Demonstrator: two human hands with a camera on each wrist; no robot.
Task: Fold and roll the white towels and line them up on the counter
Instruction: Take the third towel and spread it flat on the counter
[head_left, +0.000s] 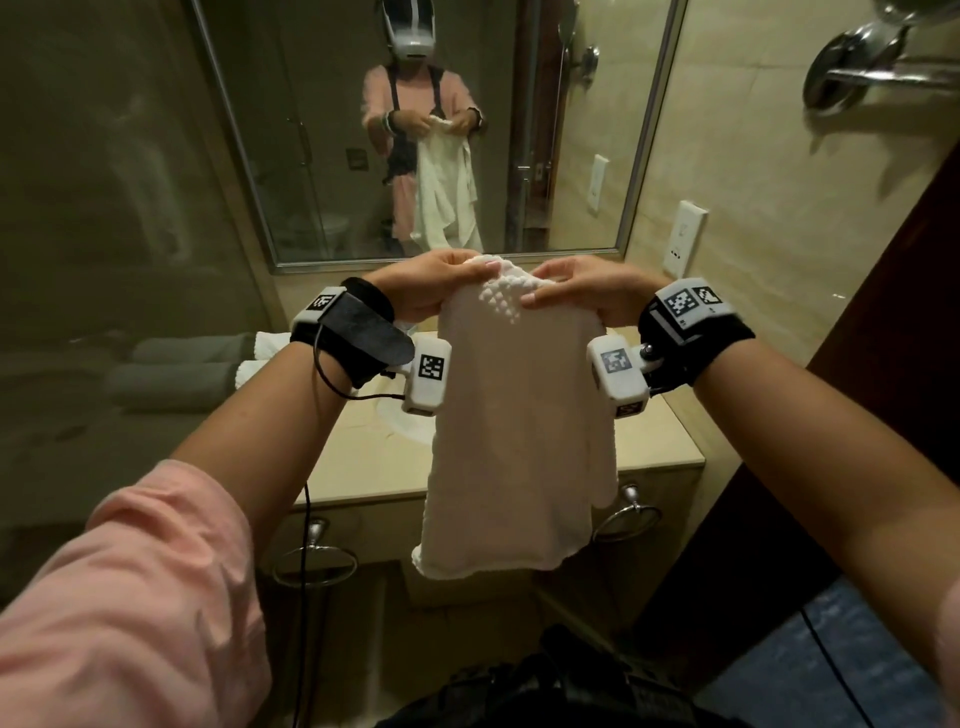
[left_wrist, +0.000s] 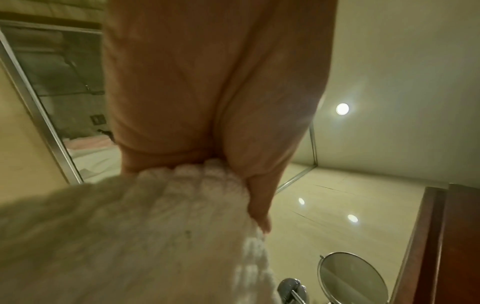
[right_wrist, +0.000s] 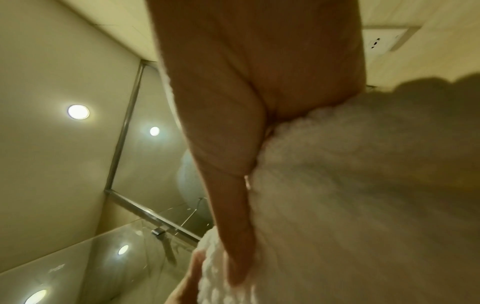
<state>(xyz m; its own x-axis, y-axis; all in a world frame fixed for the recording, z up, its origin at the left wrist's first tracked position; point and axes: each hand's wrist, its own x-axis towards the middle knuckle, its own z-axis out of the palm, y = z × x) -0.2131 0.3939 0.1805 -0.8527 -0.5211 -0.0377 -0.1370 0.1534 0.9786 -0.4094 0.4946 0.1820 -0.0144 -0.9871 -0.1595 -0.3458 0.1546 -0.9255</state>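
Observation:
A white waffle-textured towel (head_left: 511, 426) hangs lengthwise in the air above the beige counter (head_left: 358, 457). My left hand (head_left: 441, 286) pinches its top edge on the left, and my right hand (head_left: 576, 291) pinches the same edge on the right, a short way apart. The towel's lower end hangs past the counter's front edge. In the left wrist view my left hand (left_wrist: 207, 123) grips bunched towel (left_wrist: 155, 236). In the right wrist view my right hand (right_wrist: 233, 144) holds the towel (right_wrist: 350, 195) with the thumb pressed along it. Two rolled white towels (head_left: 262, 358) lie at the counter's back left, partly hidden by my left wrist.
A large mirror (head_left: 415, 130) fills the wall behind the counter. A glass panel (head_left: 104, 260) stands at the left. A sink (head_left: 410, 421) is sunk in the counter. Two towel rings (head_left: 314, 561) hang on the cabinet front. A dark wooden door (head_left: 883, 364) is at the right, wall sockets (head_left: 683, 239) beside it.

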